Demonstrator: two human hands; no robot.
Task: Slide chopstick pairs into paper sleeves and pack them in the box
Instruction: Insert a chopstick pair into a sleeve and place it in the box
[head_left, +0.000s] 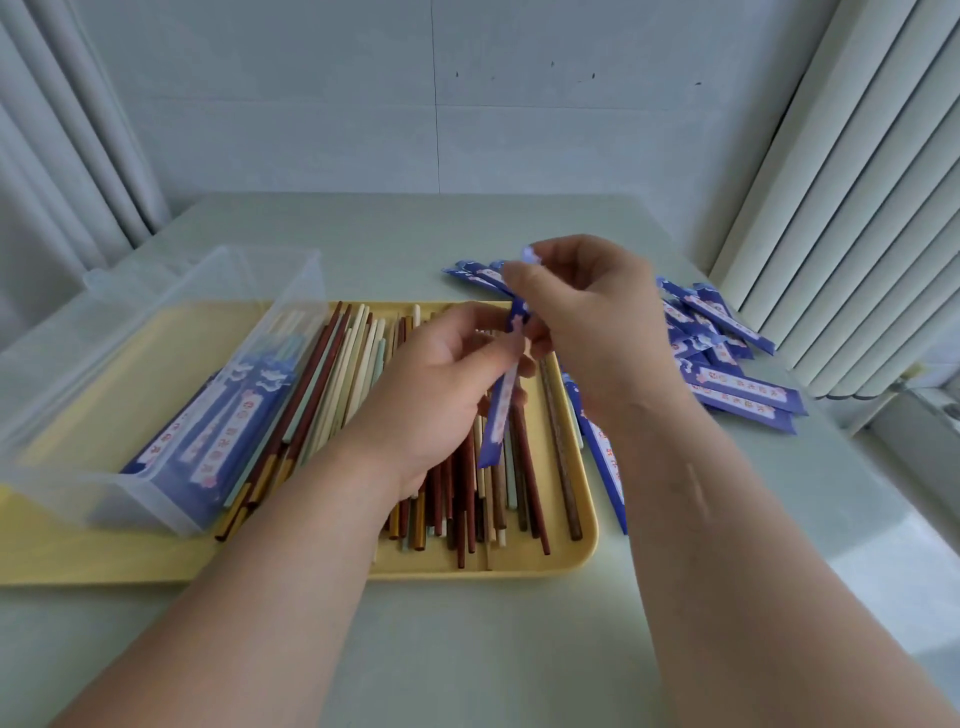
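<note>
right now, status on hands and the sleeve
Left hand and right hand both grip one blue sleeve above the yellow tray. Clear box holds sleeved pairs. Nothing blocking.

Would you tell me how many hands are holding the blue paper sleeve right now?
2. The left hand holds the sleeve near its middle, above the tray; the right hand pinches its upper end. No other hand is in view.

Blue paper sleeve (501, 400), upright, mid-air.
</note>
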